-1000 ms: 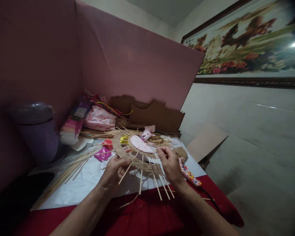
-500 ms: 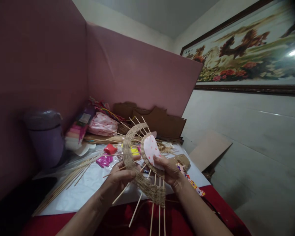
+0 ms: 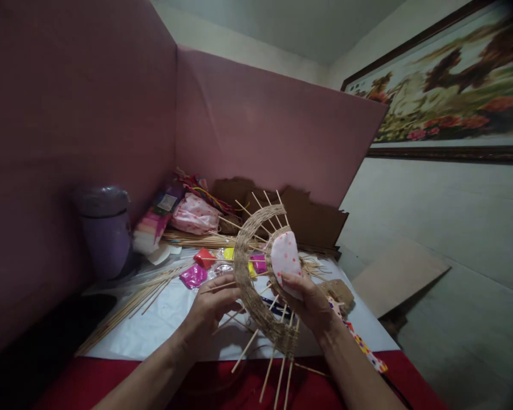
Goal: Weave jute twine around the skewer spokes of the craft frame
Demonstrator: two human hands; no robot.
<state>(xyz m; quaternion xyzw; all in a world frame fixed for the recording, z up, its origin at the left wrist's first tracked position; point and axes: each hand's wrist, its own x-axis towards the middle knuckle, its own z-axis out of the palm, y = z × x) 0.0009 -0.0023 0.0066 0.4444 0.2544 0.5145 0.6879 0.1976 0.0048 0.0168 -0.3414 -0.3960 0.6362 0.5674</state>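
Here the woven ring (image 3: pixel 240 267), spokes radiating, stands on edge above the worktop (image 3: pixel 162 324). The left hand (image 3: pixel 214 304) closes on its outer weave; the right hand (image 3: pixel 310 304) pinches the dotted fabric centre (image 3: pixel 285 256), apparently steadying both faces. Loose sticks (image 3: pixel 128 307) lie alongside.

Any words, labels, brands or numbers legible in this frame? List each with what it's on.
No text can be read anywhere.
The pale label on the packet of coloured sheets: too blurred to read.
The framed painting: no writing visible.
The held woven piece: no markings; its pink fabric carries only dots.
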